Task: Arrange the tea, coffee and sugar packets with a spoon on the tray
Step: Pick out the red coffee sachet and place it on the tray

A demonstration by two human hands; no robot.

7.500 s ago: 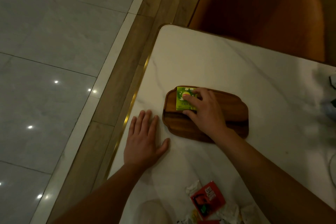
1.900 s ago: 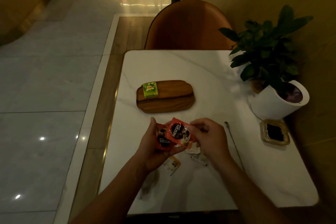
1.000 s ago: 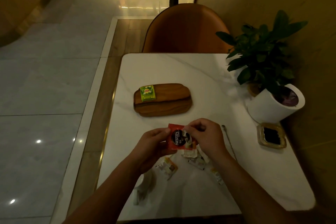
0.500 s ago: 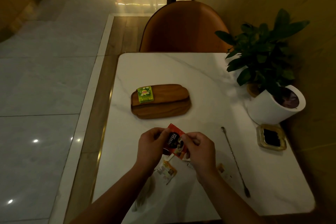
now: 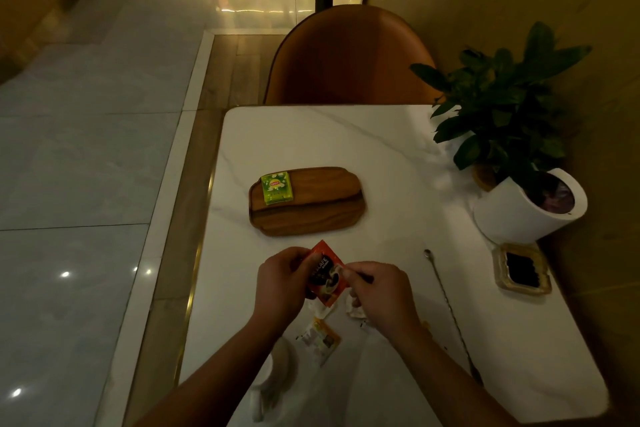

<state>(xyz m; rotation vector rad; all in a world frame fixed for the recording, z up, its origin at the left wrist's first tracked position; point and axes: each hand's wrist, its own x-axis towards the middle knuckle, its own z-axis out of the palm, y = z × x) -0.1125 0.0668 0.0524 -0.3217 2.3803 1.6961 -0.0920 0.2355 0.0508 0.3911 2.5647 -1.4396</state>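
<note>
The wooden tray [image 5: 322, 215] lies on the white marble table [image 5: 381, 146], with a green tea packet [image 5: 276, 188] at its left end. In front of the tray, my left hand [image 5: 280, 284] and my right hand [image 5: 379, 295] together hold red coffee packets [image 5: 325, 276] just above the table. Small white and orange sugar packets [image 5: 320, 340] lie under and behind my hands, partly hidden. A long thin metal spoon [image 5: 446, 308] lies on the table to the right of my right hand.
A potted plant in a white pot [image 5: 526, 208] stands at the table's right side, with a small square ashtray [image 5: 522, 269] in front of it. An orange chair [image 5: 349, 55] stands behind the table. A pale cup-like object [image 5: 273, 374] sits near the front left edge.
Both hands with the red coffee packets have stayed in front of the tray; the packets have been squared together and tilted. The view has shifted slightly.
</note>
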